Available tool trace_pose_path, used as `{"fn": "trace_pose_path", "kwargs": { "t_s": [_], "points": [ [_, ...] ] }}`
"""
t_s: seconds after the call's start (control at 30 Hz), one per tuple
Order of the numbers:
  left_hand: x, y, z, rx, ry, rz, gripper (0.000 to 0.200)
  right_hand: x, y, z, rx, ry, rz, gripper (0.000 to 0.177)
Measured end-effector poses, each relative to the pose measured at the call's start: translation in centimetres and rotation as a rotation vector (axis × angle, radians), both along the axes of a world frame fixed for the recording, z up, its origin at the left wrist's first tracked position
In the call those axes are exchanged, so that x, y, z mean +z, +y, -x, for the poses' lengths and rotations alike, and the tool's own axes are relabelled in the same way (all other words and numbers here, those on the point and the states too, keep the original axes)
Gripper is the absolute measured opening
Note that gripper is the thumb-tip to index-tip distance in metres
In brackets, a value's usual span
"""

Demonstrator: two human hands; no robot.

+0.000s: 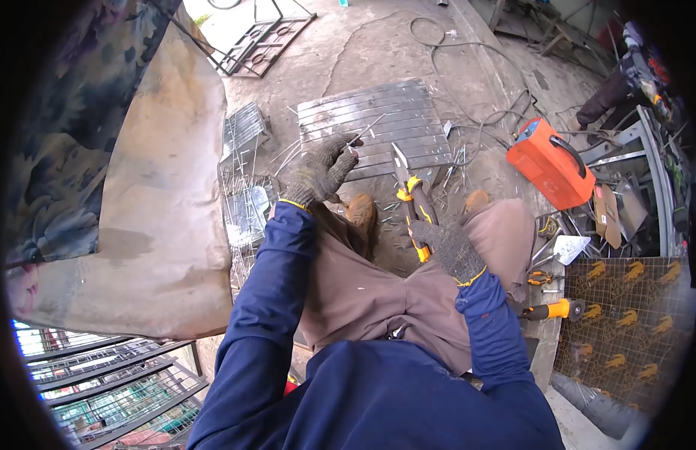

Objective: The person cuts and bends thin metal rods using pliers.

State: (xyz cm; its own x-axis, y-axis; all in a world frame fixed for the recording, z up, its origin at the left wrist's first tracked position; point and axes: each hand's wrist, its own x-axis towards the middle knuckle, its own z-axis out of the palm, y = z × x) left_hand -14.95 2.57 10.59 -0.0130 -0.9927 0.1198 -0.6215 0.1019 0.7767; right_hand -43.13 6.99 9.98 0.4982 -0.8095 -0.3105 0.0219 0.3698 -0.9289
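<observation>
My left hand (318, 171), in a grey knit glove, is closed around a thin metal rod (372, 125). The rod's free end points up and right over a slatted metal bench top (393, 101). My right hand (451, 249), gloved the same way, grips long-nose pliers (419, 206) by their yellow and dark grey handles, above my right thigh. Their pointed silver jaws aim forward, near the bench top's front right corner, apart from the rod. More thin rod pieces (291, 154) lie beside the bench top on the left.
An orange machine (550, 163) with a black handle stands to the right. An angle grinder (554, 310) and small pliers (539, 278) lie near a patterned board (625, 330). Cables (479, 120) cross the floor. A large draped sheet (168, 202) rises at the left.
</observation>
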Motion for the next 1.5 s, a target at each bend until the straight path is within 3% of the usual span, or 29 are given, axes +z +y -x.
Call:
{"fn": "trace_pose_path", "kwargs": {
  "t_s": [0.1,0.2,0.27,0.33,0.37,0.4,0.47,0.5,0.57,0.67,0.9,1.07,1.27,1.43,1.5],
  "points": [
    [-0.3,-0.3,0.5,-0.142,0.199,-0.020,0.038,-0.4,0.0,-0.3,0.129,-0.086,-0.023,0.075],
    [0.5,0.1,0.8,-0.107,0.033,-0.222,0.037,-1.1,0.0,-0.3,0.232,-0.085,-0.017,0.076],
    [-0.4,-0.2,1.0,-0.077,0.091,-0.316,0.037,-2.4,-0.1,-0.2,0.214,-0.165,-0.048,0.079],
    [-1.4,-0.5,1.4,-0.114,0.187,0.024,0.036,-2.1,0.1,0.0,0.207,-0.134,0.018,0.075],
    [-1.7,-0.9,1.2,-0.124,0.086,0.182,0.034,-2.0,0.2,0.0,0.203,-0.103,0.081,0.072],
    [-1.5,-1.0,1.0,-0.130,0.085,0.181,0.034,-2.5,0.2,0.1,0.198,-0.105,0.080,0.072],
    [-1.0,-0.9,0.6,-0.063,0.389,-0.267,0.032,-3.9,0.0,0.5,0.230,0.040,0.565,0.072],
    [-0.8,-0.9,0.7,-0.110,0.378,-0.228,0.032,-3.4,-0.1,0.4,0.226,0.041,0.560,0.072],
    [-0.2,-0.8,0.9,-0.127,0.385,-0.263,0.033,-2.1,-0.3,0.0,0.189,-0.075,0.046,0.073],
    [-0.3,-0.7,0.9,-0.151,0.376,-0.293,0.035,-1.8,-0.1,-0.2,0.126,-0.222,-0.099,0.075],
    [-0.2,-0.4,0.4,-0.150,0.221,-0.411,0.035,-0.7,-0.3,-0.3,0.109,-0.223,-0.112,0.075],
    [-1.9,-0.4,-0.4,-0.092,0.301,-0.445,0.035,-1.8,-0.6,-0.2,0.193,-0.242,-0.247,0.078],
    [-1.3,-0.1,-1.0,-0.105,0.336,-0.490,0.033,-1.9,-0.5,-0.3,0.214,-0.277,-0.109,0.078],
    [-1.0,0.1,-0.9,-0.099,0.359,-0.505,0.033,-0.3,-0.4,-0.3,0.197,-0.313,-0.173,0.077],
    [-0.8,0.1,-0.5,-0.132,0.350,-0.400,0.033,-0.3,-0.4,-0.3,0.189,-0.320,-0.186,0.077]
  ]
}}
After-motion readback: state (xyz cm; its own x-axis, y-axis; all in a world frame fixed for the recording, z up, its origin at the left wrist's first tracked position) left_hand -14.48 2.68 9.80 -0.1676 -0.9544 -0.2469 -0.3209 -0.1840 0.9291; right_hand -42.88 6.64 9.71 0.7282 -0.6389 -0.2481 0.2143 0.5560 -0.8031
